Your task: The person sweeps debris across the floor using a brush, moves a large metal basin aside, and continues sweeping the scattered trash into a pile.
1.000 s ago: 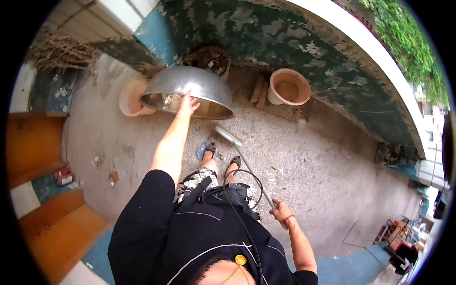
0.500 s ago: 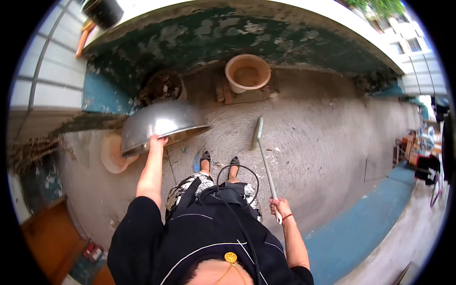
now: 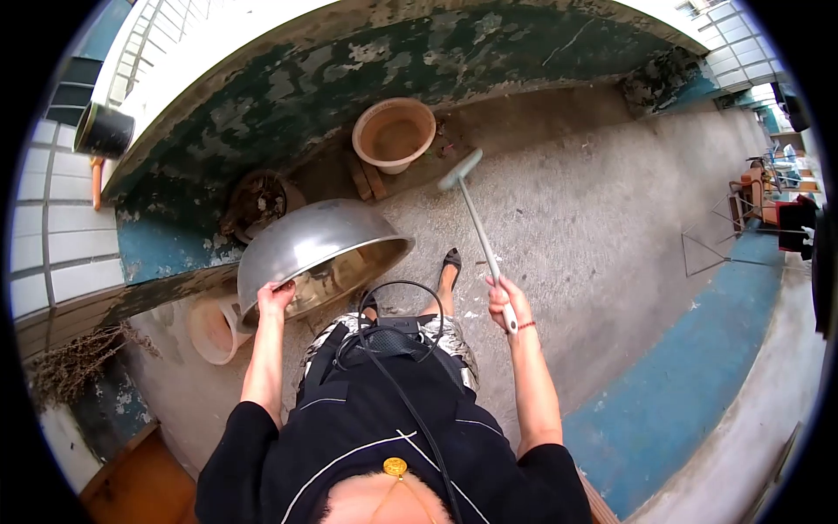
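A large, shiny metal basin point(image 3: 301, 236) is tilted on its side, its opening facing down and toward me. My left hand point(image 3: 276, 299) is closed on its near rim. In my right hand point(image 3: 510, 306) is the grip of a pale, long-handled wiper point(image 3: 477, 223) with a T-shaped head. That head points away from me, apart from the basin, and appears to be above the concrete floor. From this angle I cannot tell whether it touches the ground.
Near the peeling green wall stands a pinkish plastic pot point(image 3: 394, 162) beside bricks point(image 3: 367, 179). A pot of dry matter point(image 3: 260, 203) sits behind the basin; another pale tub point(image 3: 212, 332) lies left of it. Dried plants point(image 3: 83, 362) are at far left, a black can point(image 3: 103, 131) on the ledge.
The view has turned and my feet have shifted. My right hand has come up and forward, with the wiper's head farther out. The basin has tilted, showing more of its inside.
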Tool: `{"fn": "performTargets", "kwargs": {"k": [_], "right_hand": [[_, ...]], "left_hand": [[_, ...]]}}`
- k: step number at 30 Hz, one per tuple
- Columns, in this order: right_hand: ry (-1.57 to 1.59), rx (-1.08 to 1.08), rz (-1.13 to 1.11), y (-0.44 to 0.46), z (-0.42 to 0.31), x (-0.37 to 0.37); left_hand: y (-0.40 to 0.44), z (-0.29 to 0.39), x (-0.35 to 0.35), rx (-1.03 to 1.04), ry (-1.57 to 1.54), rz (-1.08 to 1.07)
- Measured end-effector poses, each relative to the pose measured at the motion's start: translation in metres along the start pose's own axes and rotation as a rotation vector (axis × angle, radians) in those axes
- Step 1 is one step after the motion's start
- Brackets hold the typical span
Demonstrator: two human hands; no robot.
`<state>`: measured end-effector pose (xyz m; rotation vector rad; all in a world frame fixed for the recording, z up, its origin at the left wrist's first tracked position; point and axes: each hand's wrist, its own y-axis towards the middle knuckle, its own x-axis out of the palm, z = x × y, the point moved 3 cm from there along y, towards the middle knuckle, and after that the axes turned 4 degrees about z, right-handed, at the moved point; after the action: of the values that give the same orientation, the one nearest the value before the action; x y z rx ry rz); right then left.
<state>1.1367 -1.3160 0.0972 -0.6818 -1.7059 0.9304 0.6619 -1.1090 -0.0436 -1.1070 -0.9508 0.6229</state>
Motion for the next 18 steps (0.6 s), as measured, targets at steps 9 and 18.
{"fn": "performTargets", "kwargs": {"k": [9,18], "right_hand": [[0.279,0.266,-0.294,0.16,-0.165,0.058],[0.154,0.18,-0.157,0.194,-0.211,-0.024]], "left_hand": [[-0.055,-0.122,0.071,0.16,-0.006,0.015],[-0.064,-0.189,0.128,0.204,0.006,0.002]]}}
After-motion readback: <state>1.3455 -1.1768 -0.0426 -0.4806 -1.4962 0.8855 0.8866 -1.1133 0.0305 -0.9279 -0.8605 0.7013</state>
